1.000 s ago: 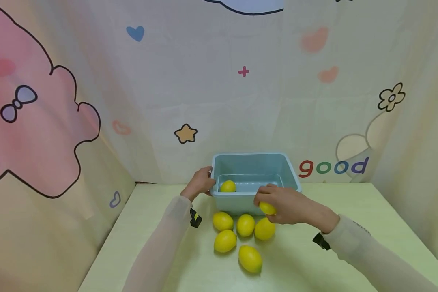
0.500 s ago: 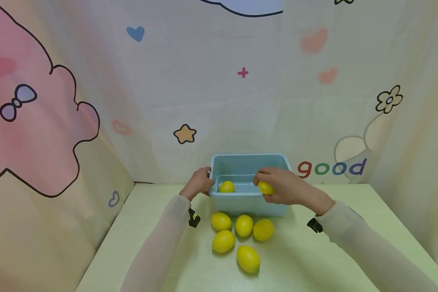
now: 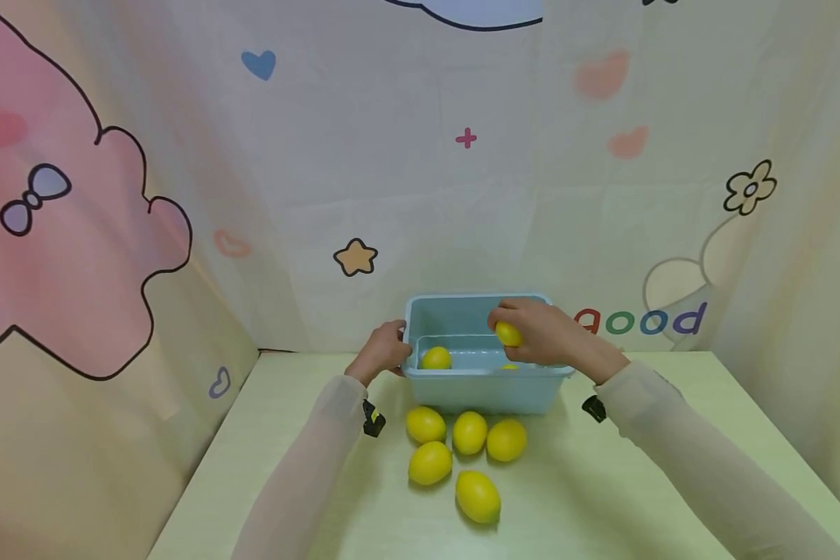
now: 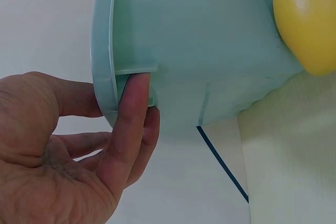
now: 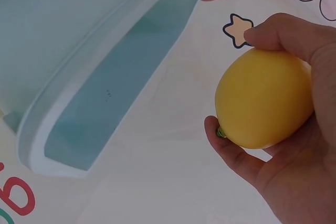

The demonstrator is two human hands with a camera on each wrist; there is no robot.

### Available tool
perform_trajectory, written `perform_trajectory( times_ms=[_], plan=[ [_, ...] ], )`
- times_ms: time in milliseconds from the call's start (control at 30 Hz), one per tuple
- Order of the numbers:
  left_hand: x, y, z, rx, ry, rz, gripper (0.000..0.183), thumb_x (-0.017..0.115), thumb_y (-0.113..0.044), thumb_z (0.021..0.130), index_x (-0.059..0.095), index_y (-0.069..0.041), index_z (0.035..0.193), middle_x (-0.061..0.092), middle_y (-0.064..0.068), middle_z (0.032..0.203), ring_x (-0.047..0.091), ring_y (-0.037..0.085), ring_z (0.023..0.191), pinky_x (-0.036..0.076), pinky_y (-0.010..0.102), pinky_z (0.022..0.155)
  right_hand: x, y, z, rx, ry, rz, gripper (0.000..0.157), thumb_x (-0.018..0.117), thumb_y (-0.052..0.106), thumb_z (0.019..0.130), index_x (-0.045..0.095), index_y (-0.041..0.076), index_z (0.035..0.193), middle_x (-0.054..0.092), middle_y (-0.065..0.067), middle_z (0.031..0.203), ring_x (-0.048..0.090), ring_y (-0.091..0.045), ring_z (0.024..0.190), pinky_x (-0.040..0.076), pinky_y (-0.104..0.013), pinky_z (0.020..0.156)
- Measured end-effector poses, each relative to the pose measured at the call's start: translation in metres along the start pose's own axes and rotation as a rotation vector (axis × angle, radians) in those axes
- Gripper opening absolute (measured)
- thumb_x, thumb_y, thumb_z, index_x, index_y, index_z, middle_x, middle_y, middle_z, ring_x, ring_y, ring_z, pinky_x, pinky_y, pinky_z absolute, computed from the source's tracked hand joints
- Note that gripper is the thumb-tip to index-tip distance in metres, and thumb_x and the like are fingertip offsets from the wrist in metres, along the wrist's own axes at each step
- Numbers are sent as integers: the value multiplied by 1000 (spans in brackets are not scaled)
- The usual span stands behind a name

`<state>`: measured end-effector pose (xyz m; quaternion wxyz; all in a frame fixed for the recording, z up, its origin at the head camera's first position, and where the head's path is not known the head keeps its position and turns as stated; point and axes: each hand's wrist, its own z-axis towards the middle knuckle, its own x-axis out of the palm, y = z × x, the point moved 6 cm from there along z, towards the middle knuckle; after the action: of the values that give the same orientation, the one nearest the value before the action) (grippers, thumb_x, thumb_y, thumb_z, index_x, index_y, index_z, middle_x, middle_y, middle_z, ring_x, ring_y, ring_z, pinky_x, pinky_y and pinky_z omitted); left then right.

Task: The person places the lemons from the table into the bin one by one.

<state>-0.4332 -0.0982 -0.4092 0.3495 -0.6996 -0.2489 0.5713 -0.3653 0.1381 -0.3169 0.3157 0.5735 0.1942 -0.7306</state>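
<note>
A light blue plastic bin (image 3: 486, 393) stands at the back of the table. My left hand (image 3: 381, 350) grips its left end; in the left wrist view, fingers (image 4: 134, 103) hook under the rim (image 4: 103, 40) from outside. Over the bin's right part, my right hand (image 3: 542, 333) holds a yellow lemon (image 3: 509, 334). The right wrist view has this lemon (image 5: 265, 98) between thumb and fingers, its small green tip near a fingertip. Inside the bin lies one lemon (image 3: 436, 358) at the left, and a yellow top (image 3: 509, 366) peeks over the front rim.
Several lemons (image 3: 469, 433) lie on the pale table (image 3: 574, 490) in front of the bin, the closest lemon (image 3: 478, 496) nearest me. A patterned curtain (image 3: 420, 194) hangs right behind the bin and along both sides.
My right hand has carried its lemon from in front of the bin up and over the rim, to above the bin's inside. My left hand stays at the left end.
</note>
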Motion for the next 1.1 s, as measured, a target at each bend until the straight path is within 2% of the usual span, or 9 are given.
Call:
perform_trajectory(
  times_ms=[167,300,667,933,1100],
  plan=[
    [2,0,-1,-19,4,-17,53,55,-2,91,46,-6,142,60,21,124,65,40,106,62,36,62,-2,-4,9,25,30,7,28,75,15,80,63,18,105,60,-1,102,54,-21,89,55,-35,68],
    [2,1,-2,-30,8,-25,54,55,-2,91,45,-6,143,59,21,126,64,41,108,62,36,64,-2,-10,18,42,55,1,28,74,15,80,64,18,106,61,-2,102,55,-22,89,55,-36,72],
    [2,1,0,-18,11,-19,55,56,-1,89,46,-6,143,60,20,122,65,39,104,62,35,61,-3,-32,40,83,132,6,29,72,14,82,64,16,109,61,-4,102,55,-22,85,53,-37,75],
    [1,0,0,-11,-1,-2,54,55,-1,89,47,-6,141,61,21,120,68,35,96,61,46,72,0,-39,53,122,184,28,30,72,13,82,63,16,111,62,-5,105,55,-24,91,53,-39,81],
    [1,-1,-1,-14,-3,7,56,56,-2,90,44,-7,144,60,21,124,67,35,99,62,42,70,1,-40,58,151,211,42,31,72,14,82,63,16,112,63,-6,108,55,-25,94,52,-40,83]
  ],
)
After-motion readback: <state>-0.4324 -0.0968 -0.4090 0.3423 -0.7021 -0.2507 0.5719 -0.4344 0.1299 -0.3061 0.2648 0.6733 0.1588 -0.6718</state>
